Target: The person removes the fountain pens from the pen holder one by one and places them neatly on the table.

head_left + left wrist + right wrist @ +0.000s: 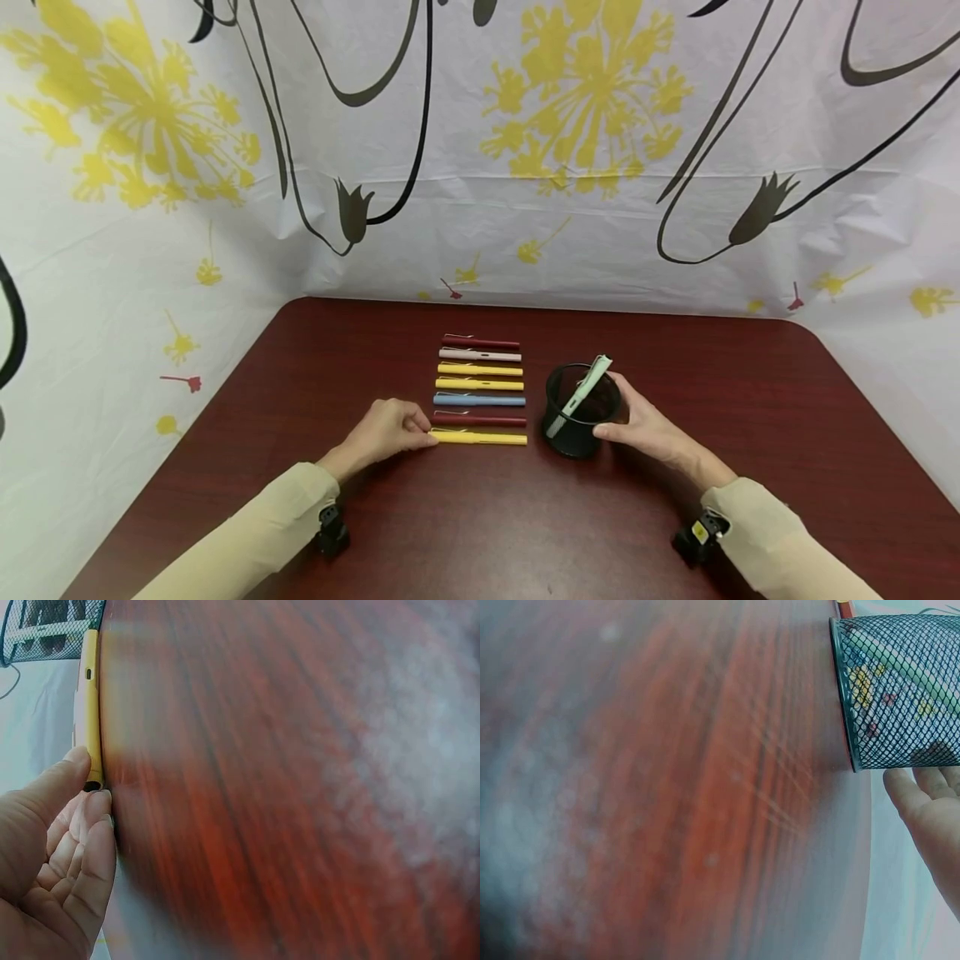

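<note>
Several capped pens lie in a row on the dark red table [420, 533], coloured dark red, pink, yellow and blue. My left hand [405, 429] pinches the left end of the nearest yellow pen [483, 437], which still lies flat; in the left wrist view the thumb [64, 776] and a fingertip [97, 814] close on the tip of that pen [91, 705]. My right hand [637, 421] curls round a black mesh pen cup [577, 417] just right of the row. A pale green pen [581, 392] leans inside it. The fingers [930, 795] sit against the cup's wall [900, 690].
A white cloth with yellow flowers and black stems [585, 125] hangs behind and beside the table. The rounded far corners of the table meet it. Bare wood lies to the left, to the right and in front of the pens.
</note>
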`<action>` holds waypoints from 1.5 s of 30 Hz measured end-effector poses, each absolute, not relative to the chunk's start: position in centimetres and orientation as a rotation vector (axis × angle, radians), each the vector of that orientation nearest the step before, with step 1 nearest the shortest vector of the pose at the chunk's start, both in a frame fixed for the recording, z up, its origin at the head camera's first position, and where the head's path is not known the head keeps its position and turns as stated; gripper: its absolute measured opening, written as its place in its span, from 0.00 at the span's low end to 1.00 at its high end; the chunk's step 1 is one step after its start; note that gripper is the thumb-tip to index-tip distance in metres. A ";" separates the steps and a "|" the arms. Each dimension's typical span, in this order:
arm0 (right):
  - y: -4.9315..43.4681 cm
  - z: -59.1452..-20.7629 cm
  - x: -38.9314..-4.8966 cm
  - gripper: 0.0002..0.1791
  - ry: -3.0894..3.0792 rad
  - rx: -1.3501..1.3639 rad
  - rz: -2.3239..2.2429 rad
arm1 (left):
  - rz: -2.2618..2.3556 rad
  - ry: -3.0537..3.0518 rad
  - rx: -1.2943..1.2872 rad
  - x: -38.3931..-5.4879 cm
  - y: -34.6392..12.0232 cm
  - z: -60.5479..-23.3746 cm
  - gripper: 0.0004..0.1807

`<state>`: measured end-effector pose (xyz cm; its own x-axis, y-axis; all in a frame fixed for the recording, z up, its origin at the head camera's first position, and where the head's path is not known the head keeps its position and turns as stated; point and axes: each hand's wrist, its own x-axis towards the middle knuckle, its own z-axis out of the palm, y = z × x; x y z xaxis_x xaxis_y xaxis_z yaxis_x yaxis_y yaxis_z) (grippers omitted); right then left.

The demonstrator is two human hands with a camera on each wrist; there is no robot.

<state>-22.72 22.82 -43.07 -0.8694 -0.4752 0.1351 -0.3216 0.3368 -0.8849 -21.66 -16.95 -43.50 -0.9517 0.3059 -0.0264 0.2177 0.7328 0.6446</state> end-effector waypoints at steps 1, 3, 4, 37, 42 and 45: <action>22.8 -43.1 -22.7 0.42 2.450 -0.733 -1.558 | 1.017 2.803 0.428 -21.7 -17.0 -43.4 0.09; 22.8 -43.1 -22.8 0.42 2.454 -0.730 -1.549 | 1.023 2.809 0.447 -21.7 -17.2 -43.3 0.09; 22.8 -43.1 -22.8 0.42 2.455 -0.728 -1.546 | 1.034 2.809 0.457 -21.7 -17.3 -43.2 0.09; 22.7 -42.8 -22.6 0.41 2.422 -0.738 -1.595 | 1.703 2.339 0.568 -23.8 -2.8 -36.2 0.12; 22.8 -43.1 -22.6 0.40 2.414 -0.744 -1.611 | 1.696 2.379 0.616 -24.4 -1.1 -35.5 0.13; 22.8 -43.0 -22.6 0.40 2.410 -0.740 -1.614 | 1.690 2.419 0.655 -24.6 -0.1 -35.2 0.13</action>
